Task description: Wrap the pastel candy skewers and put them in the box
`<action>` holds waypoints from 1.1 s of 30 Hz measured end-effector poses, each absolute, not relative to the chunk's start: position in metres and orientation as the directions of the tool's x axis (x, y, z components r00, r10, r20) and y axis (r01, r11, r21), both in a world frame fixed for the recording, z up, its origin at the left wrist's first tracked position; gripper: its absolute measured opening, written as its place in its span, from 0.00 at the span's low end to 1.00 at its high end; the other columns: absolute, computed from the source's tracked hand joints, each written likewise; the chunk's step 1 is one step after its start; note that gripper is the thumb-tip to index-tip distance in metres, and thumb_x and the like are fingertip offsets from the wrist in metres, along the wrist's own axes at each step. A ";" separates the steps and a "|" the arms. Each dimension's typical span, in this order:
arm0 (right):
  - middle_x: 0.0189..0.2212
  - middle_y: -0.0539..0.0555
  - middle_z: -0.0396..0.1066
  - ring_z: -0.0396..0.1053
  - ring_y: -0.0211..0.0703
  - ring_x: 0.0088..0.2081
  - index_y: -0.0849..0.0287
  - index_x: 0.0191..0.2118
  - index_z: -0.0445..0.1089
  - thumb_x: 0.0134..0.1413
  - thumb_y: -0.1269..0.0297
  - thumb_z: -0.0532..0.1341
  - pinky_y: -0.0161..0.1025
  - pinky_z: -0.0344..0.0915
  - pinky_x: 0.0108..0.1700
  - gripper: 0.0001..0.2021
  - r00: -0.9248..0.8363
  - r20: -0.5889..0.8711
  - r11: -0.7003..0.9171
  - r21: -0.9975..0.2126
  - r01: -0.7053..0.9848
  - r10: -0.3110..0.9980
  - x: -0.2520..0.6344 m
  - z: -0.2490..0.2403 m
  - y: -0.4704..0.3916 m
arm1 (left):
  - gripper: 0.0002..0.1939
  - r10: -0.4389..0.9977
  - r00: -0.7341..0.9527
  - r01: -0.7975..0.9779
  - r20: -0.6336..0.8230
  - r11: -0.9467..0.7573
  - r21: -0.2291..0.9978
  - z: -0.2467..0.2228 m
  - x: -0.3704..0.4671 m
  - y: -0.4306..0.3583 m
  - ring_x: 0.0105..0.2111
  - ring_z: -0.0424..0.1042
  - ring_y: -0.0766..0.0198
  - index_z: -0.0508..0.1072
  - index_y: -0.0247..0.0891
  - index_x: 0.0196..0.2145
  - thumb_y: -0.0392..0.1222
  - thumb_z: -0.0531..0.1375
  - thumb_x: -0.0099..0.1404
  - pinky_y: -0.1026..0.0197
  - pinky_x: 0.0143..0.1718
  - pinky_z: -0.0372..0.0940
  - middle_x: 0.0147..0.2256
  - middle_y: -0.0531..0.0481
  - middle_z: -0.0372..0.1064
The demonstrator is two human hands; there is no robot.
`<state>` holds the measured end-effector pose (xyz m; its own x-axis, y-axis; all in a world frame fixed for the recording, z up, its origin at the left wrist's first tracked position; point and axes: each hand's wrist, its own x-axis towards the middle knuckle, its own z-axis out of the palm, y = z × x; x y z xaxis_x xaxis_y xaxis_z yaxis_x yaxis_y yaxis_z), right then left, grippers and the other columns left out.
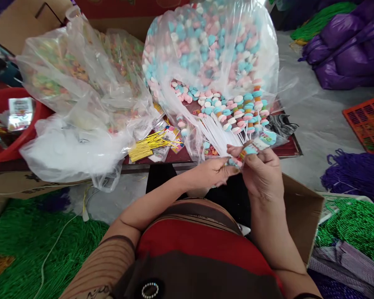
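The dark red table (291, 148) spans the middle of the frame. On it, upper centre, stands a large clear bag (205, 54) of pink, blue and white sweets, its mouth slack; a nudge could spill more. A second bag (59, 62) of multicoloured pieces fills the upper left. An open carton (303, 216) stands lower right, below the right wrist. Strung sweets (247, 109) lie right of centre, beside loose white sticks (216, 135) near the front edge; a sleeve or forearm could sweep these off. The left hand (210, 172) and right hand (263, 172) meet right of centre, fingertips of both pinching a small clear packet (251, 150) of sweets. Uneven pulling could tear its film and drop the contents.
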<state>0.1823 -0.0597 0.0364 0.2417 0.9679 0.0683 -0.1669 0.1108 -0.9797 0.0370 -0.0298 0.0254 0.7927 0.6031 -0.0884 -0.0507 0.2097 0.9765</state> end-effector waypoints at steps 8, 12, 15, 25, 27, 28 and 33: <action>0.34 0.54 0.80 0.71 0.39 0.24 0.53 0.42 0.77 0.40 0.48 0.77 0.39 0.72 0.25 0.23 0.075 0.061 0.071 -0.988 -0.138 0.995 0.190 0.050 -0.056 | 0.28 0.534 0.838 -0.071 -0.107 0.302 0.951 0.021 0.025 -0.034 0.19 0.60 0.68 0.68 0.40 0.30 0.71 0.57 0.65 0.59 0.29 0.65 0.20 0.58 0.57; 0.25 0.50 0.76 0.66 0.37 0.18 0.52 0.36 0.78 0.38 0.50 0.78 0.37 0.64 0.17 0.19 -0.085 0.024 0.005 -0.976 -0.219 0.996 0.191 0.060 -0.050 | 0.29 0.399 0.916 -0.219 -0.036 0.576 0.788 0.021 0.017 -0.040 0.15 0.53 0.70 0.67 0.40 0.32 0.73 0.59 0.61 0.58 0.28 0.67 0.17 0.64 0.47; 0.25 0.49 0.76 0.61 0.33 0.17 0.52 0.32 0.77 0.45 0.55 0.77 0.33 0.56 0.16 0.12 0.109 0.028 0.053 -0.971 -0.233 0.994 0.170 0.055 -0.040 | 0.28 0.686 0.727 -0.180 -0.030 0.232 0.956 0.018 0.009 -0.032 0.20 0.60 0.66 0.69 0.41 0.35 0.72 0.56 0.64 0.59 0.31 0.64 0.20 0.58 0.55; 0.36 0.51 0.80 0.74 0.39 0.30 0.52 0.45 0.78 0.57 0.51 0.68 0.38 0.73 0.30 0.14 -0.156 0.105 0.114 -0.992 0.053 0.982 0.109 0.035 0.005 | 0.21 0.990 0.099 0.159 0.101 -0.116 0.981 0.005 -0.072 -0.008 0.21 0.60 0.67 0.70 0.41 0.30 0.62 0.60 0.67 0.62 0.28 0.57 0.20 0.56 0.60; 0.40 0.52 0.81 0.77 0.44 0.38 0.53 0.46 0.78 0.61 0.56 0.65 0.43 0.74 0.40 0.11 -0.246 0.127 0.195 -0.942 0.274 0.961 0.103 0.024 0.018 | 0.22 0.999 -0.021 -0.054 0.030 -0.032 0.998 0.006 -0.091 -0.003 0.18 0.57 0.70 0.70 0.41 0.31 0.63 0.61 0.67 0.63 0.26 0.59 0.18 0.60 0.57; 0.40 0.54 0.81 0.77 0.46 0.40 0.54 0.45 0.79 0.62 0.59 0.64 0.45 0.73 0.44 0.10 -0.277 0.120 0.231 -0.880 0.414 0.953 0.100 0.018 0.024 | 0.21 0.998 -0.069 -0.161 -0.016 0.004 0.987 0.006 -0.097 0.000 0.16 0.56 0.71 0.70 0.41 0.31 0.63 0.61 0.67 0.64 0.26 0.61 0.17 0.61 0.55; 0.42 0.61 0.79 0.74 0.53 0.46 0.60 0.42 0.80 0.65 0.67 0.57 0.46 0.67 0.46 0.12 -0.358 -0.031 0.322 -0.368 0.872 0.933 0.080 -0.003 0.037 | 0.21 0.964 -0.148 -0.370 -0.221 0.153 0.916 0.000 -0.104 0.013 0.14 0.59 0.73 0.66 0.40 0.28 0.58 0.62 0.68 0.67 0.24 0.67 0.15 0.64 0.53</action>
<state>0.0799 0.0366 -0.0027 -0.3581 0.9332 -0.0310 0.8721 0.3224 -0.3681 -0.1045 0.0130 -0.0004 -0.1482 0.9639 -0.2210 -0.3701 0.1532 0.9163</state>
